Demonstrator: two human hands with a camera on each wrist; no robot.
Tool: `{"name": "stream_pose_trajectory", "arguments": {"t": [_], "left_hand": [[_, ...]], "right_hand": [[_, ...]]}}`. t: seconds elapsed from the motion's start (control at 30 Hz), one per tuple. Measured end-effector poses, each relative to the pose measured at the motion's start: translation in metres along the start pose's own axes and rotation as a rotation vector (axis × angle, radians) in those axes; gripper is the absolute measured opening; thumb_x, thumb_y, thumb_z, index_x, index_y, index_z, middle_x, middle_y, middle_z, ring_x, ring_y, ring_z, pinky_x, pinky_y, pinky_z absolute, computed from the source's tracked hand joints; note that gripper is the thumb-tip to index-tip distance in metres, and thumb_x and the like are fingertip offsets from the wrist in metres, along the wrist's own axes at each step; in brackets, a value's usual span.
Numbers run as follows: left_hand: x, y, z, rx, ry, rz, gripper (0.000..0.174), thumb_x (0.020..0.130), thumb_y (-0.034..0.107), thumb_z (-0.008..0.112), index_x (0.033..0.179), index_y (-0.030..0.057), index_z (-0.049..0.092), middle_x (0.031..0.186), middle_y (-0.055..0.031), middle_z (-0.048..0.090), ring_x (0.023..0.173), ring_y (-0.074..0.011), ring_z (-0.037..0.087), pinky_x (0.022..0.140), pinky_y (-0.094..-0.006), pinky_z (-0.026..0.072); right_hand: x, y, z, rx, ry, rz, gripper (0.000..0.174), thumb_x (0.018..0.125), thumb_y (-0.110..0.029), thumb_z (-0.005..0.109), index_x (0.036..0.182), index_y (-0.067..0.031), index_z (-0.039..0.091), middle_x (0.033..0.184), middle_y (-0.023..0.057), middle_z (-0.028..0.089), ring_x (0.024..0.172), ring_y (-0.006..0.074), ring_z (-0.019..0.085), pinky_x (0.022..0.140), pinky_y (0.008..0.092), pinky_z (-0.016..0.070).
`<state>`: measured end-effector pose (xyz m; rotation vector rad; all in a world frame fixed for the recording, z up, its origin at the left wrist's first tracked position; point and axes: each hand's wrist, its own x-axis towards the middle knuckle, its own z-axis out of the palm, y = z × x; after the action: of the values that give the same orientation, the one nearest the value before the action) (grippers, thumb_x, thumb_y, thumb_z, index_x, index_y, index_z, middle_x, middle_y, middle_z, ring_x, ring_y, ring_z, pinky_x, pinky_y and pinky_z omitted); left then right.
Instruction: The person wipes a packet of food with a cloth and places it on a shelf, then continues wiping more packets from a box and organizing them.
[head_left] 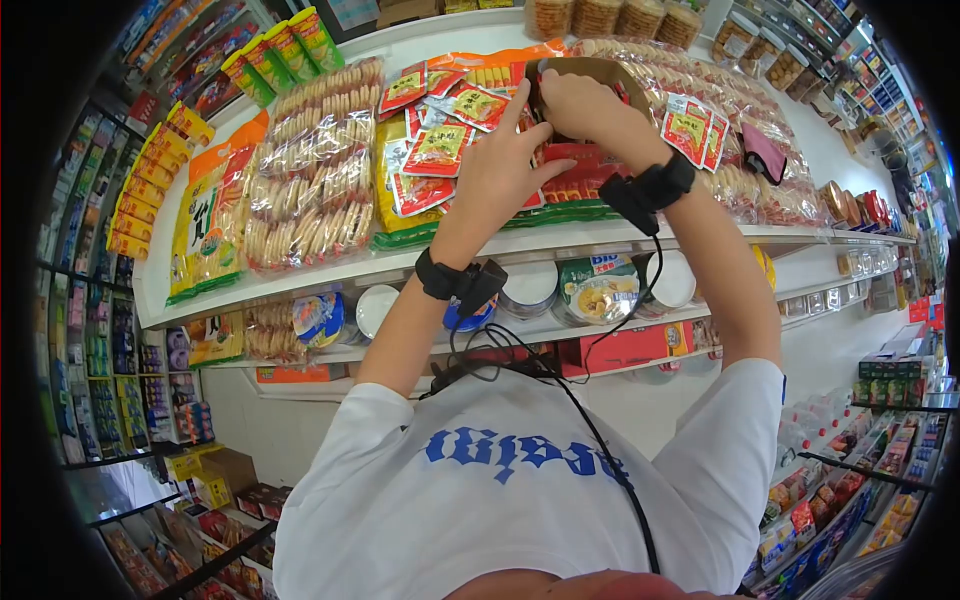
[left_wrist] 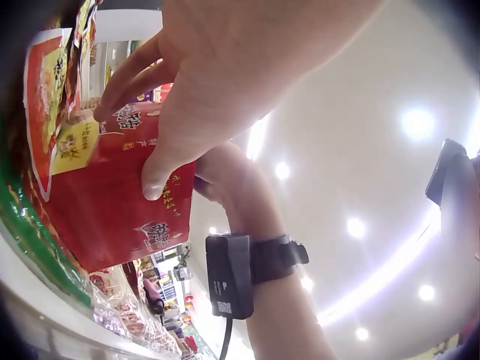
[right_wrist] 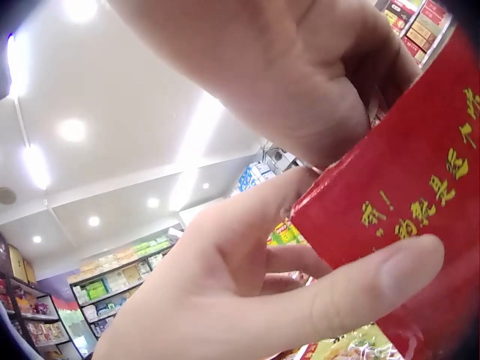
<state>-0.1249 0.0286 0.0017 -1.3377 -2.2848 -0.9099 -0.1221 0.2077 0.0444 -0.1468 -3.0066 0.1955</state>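
Observation:
A red cardboard box (left_wrist: 112,210) with yellow lettering and an open brown top stands on the shelf. My left hand (head_left: 495,165) grips its side, the thumb lying on the red front and the fingers round the corner. Inside the top of the box is my right hand (head_left: 590,105), bent at the wrist, its fingertips hidden by the box wall. A bit of reddish wrapping shows beside those fingers in the right wrist view; I cannot tell whether they hold it. Small red-and-white snack packets (head_left: 440,150) lie heaped left of the box, close to my left hand.
Clear bags of stacked round crackers (head_left: 320,170) flank the box on both sides. Two or more packets (head_left: 690,130) lie on the right-hand bags, near a pink pouch (head_left: 764,153). Green cans (head_left: 315,40) stand at back left. Instant noodle bowls (head_left: 600,288) fill the shelf below.

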Motion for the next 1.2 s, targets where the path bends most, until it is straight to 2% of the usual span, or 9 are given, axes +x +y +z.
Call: {"name": "stream_pose_trajectory", "arguments": {"t": [0.1,0.2,0.3,0.4,0.6,0.7,0.8,1.03,1.2], "left_hand": [[-0.002,0.003,0.001,-0.008,0.004,-0.011,0.046,0.082,0.047,0.082,0.104,0.0082,0.071,0.158,-0.0198,0.041,0.081,-0.0326,0.074,0.066,-0.0395,0.0583],[-0.002,0.006,0.002,-0.017,-0.010,-0.032,0.047,0.081,0.047,0.082,0.104,0.0079,0.071,0.159,-0.0210,0.040,0.083,-0.0331,0.074,0.067,-0.0399,0.0584],[0.001,0.005,0.001,-0.006,-0.007,-0.014,0.047,0.081,0.047,0.082,0.105,0.0076,0.071,0.159,-0.0219,0.039,0.083,-0.0335,0.074,0.067,-0.0400,0.0584],[-0.001,0.005,-0.001,-0.003,-0.008,-0.010,0.047,0.082,0.046,0.081,0.105,0.0073,0.071,0.159,-0.0222,0.039,0.083,-0.0338,0.074,0.067,-0.0402,0.0584],[-0.001,0.004,0.004,0.002,0.016,-0.004,0.044,0.082,0.045,0.081,0.105,0.0086,0.070,0.158,-0.0234,0.038,0.084,-0.0348,0.074,0.067,-0.0416,0.0590],[-0.004,0.005,0.005,-0.010,0.014,-0.013,0.042,0.083,0.043,0.081,0.105,0.0102,0.070,0.158,-0.0248,0.038,0.083,-0.0354,0.074,0.067,-0.0423,0.0590],[-0.001,0.007,0.003,-0.009,0.008,-0.011,0.044,0.084,0.044,0.080,0.106,0.0068,0.069,0.159,-0.0226,0.038,0.077,-0.0346,0.072,0.066,-0.0420,0.0575],[-0.006,0.002,0.004,-0.007,0.072,0.010,0.042,0.085,0.044,0.080,0.104,0.0090,0.068,0.157,-0.0232,0.041,0.073,-0.0336,0.072,0.063,-0.0407,0.0569],[-0.007,0.003,0.004,-0.024,0.040,-0.006,0.042,0.085,0.045,0.079,0.104,0.0094,0.067,0.157,-0.0226,0.041,0.071,-0.0338,0.071,0.063,-0.0407,0.0568]], "right_hand": [[-0.003,0.003,-0.043,0.441,-0.379,0.094,0.037,0.089,-0.024,0.065,0.109,0.0076,0.066,0.094,0.0248,0.073,0.080,0.0403,0.073,0.070,0.0447,0.0601],[0.008,0.012,-0.031,0.128,-0.135,-0.066,0.032,0.087,-0.021,0.067,0.105,0.0045,0.070,0.092,0.0223,0.074,0.083,0.0394,0.072,0.077,0.0447,0.0584],[0.008,0.015,-0.019,0.011,-0.237,-0.010,0.027,0.084,-0.018,0.068,0.103,0.0008,0.073,0.090,0.0204,0.074,0.086,0.0374,0.072,0.082,0.0443,0.0566],[0.007,0.014,-0.006,-0.034,-0.291,-0.077,0.027,0.081,-0.018,0.065,0.097,0.0011,0.075,0.087,0.0202,0.075,0.074,0.0362,0.074,0.071,0.0434,0.0599],[0.002,0.007,-0.034,0.324,-0.427,0.091,0.028,0.080,-0.018,0.063,0.088,0.0062,0.074,0.079,0.0221,0.073,0.067,0.0354,0.073,0.066,0.0423,0.0596],[0.013,0.004,-0.032,0.129,-0.195,-0.013,0.025,0.083,-0.014,0.063,0.092,0.0082,0.071,0.071,0.0193,0.073,0.064,0.0272,0.073,0.067,0.0374,0.0607],[0.018,0.000,-0.022,0.211,-0.161,-0.001,0.019,0.079,-0.011,0.063,0.079,0.0058,0.073,0.067,0.0192,0.071,0.068,0.0290,0.075,0.064,0.0407,0.0605],[0.041,0.000,-0.005,-0.033,-0.274,0.007,0.018,0.081,-0.011,0.064,0.075,0.0028,0.074,0.068,0.0183,0.072,0.068,0.0258,0.076,0.056,0.0379,0.0571],[0.036,0.026,-0.009,0.114,-0.274,-0.058,0.027,0.080,-0.020,0.068,0.082,0.0063,0.074,0.068,0.0194,0.069,0.061,0.0258,0.070,0.058,0.0401,0.0537]]}}
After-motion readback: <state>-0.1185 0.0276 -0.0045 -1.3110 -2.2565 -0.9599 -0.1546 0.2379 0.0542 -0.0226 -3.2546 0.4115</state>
